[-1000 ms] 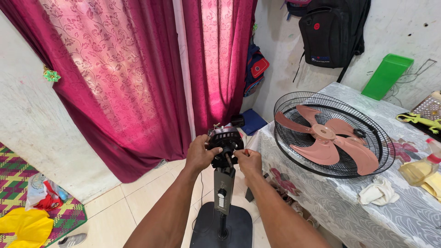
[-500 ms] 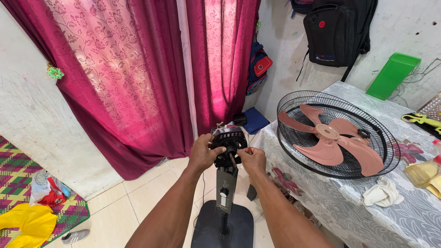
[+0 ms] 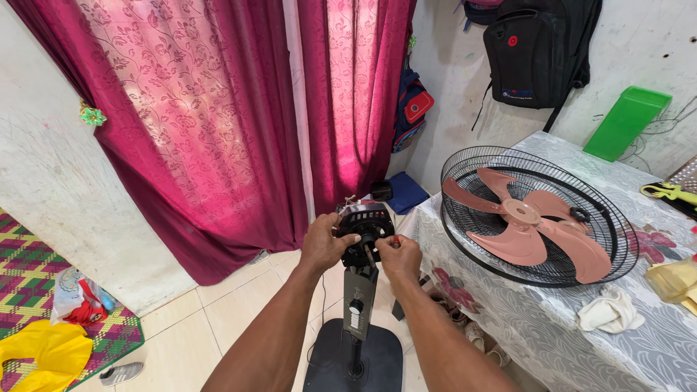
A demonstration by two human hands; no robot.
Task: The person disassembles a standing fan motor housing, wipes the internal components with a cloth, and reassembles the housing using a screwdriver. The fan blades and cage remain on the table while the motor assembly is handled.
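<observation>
Hands meet at the bare fan motor [image 3: 365, 231], which sits on top of a dark floor stand [image 3: 356, 319] between curtain and table. Left hand [image 3: 324, 243] has its fingers closed around the motor's side, steadying it. Right hand [image 3: 398, 254] pinches a thin tool or shaft at the motor's front; which one cannot be told.

Fan guard [image 3: 537, 216], a black wire cage, lies flat on the table [image 3: 581, 341] and holds the pink blades [image 3: 534, 221] inside it. White rag [image 3: 610, 311] lies just beside the guard, on the grey floral cloth.

Magenta curtains [image 3: 218, 131] hang behind the stand. Black backpack [image 3: 541, 51] hangs on the white wall. Floor is pale tile, with a checked mat [image 3: 29, 268] at the left edge.
</observation>
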